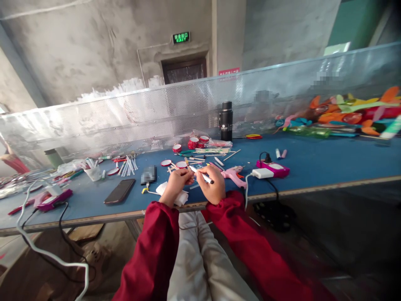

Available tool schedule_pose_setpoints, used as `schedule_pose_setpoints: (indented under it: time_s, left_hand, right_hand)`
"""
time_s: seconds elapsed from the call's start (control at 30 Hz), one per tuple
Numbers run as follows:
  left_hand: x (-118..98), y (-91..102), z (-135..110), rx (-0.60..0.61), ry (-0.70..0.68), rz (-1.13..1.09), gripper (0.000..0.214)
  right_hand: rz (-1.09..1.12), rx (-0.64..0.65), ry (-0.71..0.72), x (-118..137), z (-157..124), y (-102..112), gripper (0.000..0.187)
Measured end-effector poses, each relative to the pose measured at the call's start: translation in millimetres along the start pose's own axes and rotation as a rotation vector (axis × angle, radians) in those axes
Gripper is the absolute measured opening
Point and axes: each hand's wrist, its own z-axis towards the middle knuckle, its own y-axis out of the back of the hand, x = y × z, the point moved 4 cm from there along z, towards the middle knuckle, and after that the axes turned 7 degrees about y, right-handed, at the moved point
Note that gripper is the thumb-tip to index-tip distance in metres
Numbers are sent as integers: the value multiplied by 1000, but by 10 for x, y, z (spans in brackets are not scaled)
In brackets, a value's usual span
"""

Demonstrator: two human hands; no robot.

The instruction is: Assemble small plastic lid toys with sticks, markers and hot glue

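Both my hands meet at the near edge of the blue table (313, 167). My right hand (213, 186) is closed around a white marker pen (202, 175) with a dark tip pointing right. My left hand (177, 184) is closed too, its fingers pinched at the pen's left end; what else it holds I cannot make out. A folded white cloth (180, 196) lies under my left hand. A pink glue gun (233, 174) rests just right of my right hand.
A black phone (119, 191) lies to the left. Red tape rolls (194, 143), white sticks (128, 165) and a black flask (226, 121) stand further back. Pink power strips (275, 168) and cables sit at both sides. Colourful plastic pieces (351, 113) pile up far right. A perforated metal screen (125, 113) backs the table.
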Motion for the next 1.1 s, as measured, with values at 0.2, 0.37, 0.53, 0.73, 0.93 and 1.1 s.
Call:
schedule_pose_setpoints:
  time_s: [0.2,0.37,0.53,0.73,0.93,1.1]
  left_hand:
    - [-17,3,-17,7,-11,13,33]
    - [-9,4,-9,8,-8,2,37]
    - [-17,0,-14,10,-34,11,40]
    - [-15,2,-17,10,-27,8,38]
    - [-1,4,-4,-1,-16,10,38]
    - [-8,-1,-10,8,-28,2,38]
  right_hand:
    - [-16,-4,27,7,-3,-5,11]
    - [-19,-19,30,2,-6,-5,11]
    - [-26,-6,50,3,-5,-15,11]
    - [-7,-15,51,3,-7,-11,11]
    - [-36,-22,40,8,-5,-4,11]
    - [-12,-12,53,23,1,-5,11]
